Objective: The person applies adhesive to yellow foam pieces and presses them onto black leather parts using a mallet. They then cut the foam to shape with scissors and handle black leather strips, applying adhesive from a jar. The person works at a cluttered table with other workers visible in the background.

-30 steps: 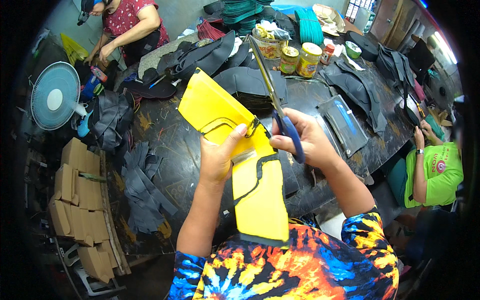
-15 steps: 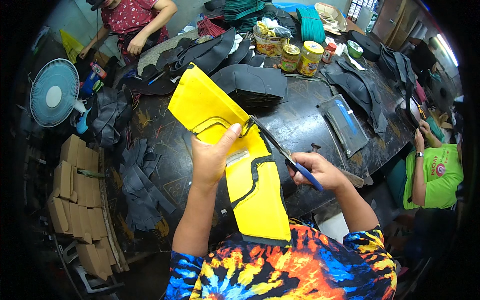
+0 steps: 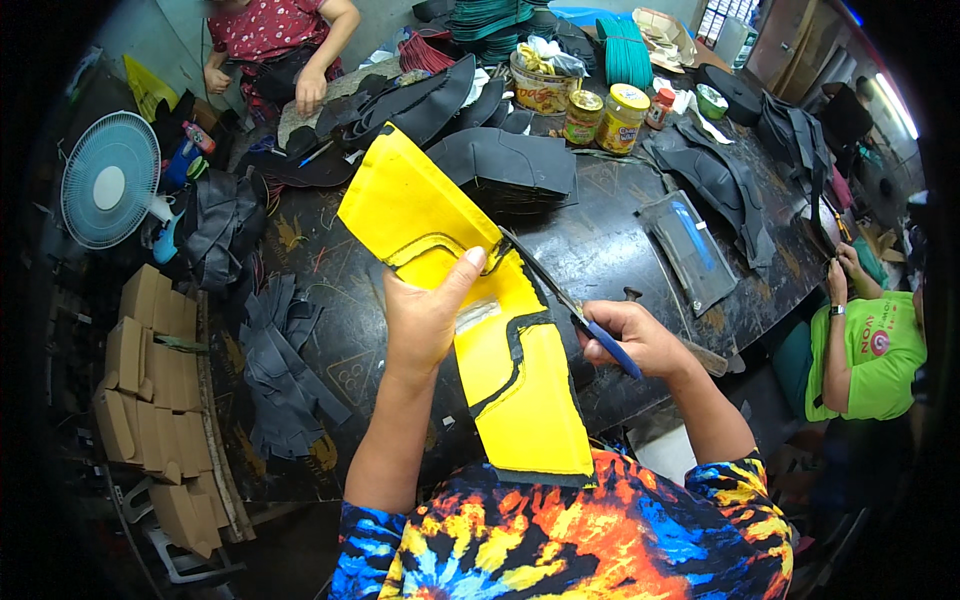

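Note:
A long yellow piece of sheet material (image 3: 425,205) with black seams and dark edging hangs from my left hand (image 3: 430,310). My left thumb presses on its face near the middle, and the fingers are hidden behind it. The lower end reaches down to my shirt. In my right hand (image 3: 630,338) are scissors with blue handles (image 3: 612,350). Their long blades point up and left, touching the piece's right edge just beyond my left thumb. Whether the blades are parted is hard to make out.
A stack of black cut pieces (image 3: 505,160) lies beyond the yellow piece. Grey strips (image 3: 280,370) cover the table's left side. Jars (image 3: 623,118) and a bucket (image 3: 543,85) stand at the back. A clear pouch (image 3: 688,250) lies to the right. Two other people sit at the table.
The lower end of the yellow piece has swung slightly to the right. My hands and the scissors have barely moved. The person at the back left has shifted their hands.

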`<state>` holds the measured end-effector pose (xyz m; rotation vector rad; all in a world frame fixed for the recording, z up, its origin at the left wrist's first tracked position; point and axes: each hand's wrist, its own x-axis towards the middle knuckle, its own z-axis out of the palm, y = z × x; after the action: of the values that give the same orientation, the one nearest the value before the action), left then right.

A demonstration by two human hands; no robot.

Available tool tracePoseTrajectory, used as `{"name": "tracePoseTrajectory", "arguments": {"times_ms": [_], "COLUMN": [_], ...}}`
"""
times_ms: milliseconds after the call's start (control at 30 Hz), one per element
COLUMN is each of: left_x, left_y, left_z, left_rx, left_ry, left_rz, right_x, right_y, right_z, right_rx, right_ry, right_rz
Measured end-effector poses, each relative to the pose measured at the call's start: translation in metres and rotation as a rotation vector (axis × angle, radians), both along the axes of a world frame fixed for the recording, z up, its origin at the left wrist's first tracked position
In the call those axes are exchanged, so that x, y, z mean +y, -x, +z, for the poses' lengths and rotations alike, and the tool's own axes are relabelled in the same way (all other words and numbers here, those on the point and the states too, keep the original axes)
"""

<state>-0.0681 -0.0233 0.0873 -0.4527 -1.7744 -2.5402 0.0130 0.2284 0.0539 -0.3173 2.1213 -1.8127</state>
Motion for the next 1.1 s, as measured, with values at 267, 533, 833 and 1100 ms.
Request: {"name": "tracePoseTrajectory", "arguments": {"times_ms": [267,533,833,1100], "left_x": [0.0019,0.0016,0.0009,0.0014], "left_y": [-0.0016,-0.0014,-0.0007,-0.0036], "left_z": [-0.0017,-0.0044,-0.0049,-0.0052], "left_rx": [-0.022,-0.066,-0.015,-0.058], "left_ry": [-0.023,-0.056,-0.049,-0.058], "left_rz": [-0.003,-0.015,-0.022,-0.014], "right_x": [-0.0018,-0.0006,0.0066,0.0034], "right_y": [-0.0027,-0.0036,-0.0002,-0.0014], "right_z": [0.0,-0.0024,0.0029,0.0042], "right_rx": [-0.014,-0.074,-0.048,0.146], "right_ry": [-0.011,0.151,0.036,-0.115], "right_rz": [-0.029,0.005,0.026,-0.005]}}
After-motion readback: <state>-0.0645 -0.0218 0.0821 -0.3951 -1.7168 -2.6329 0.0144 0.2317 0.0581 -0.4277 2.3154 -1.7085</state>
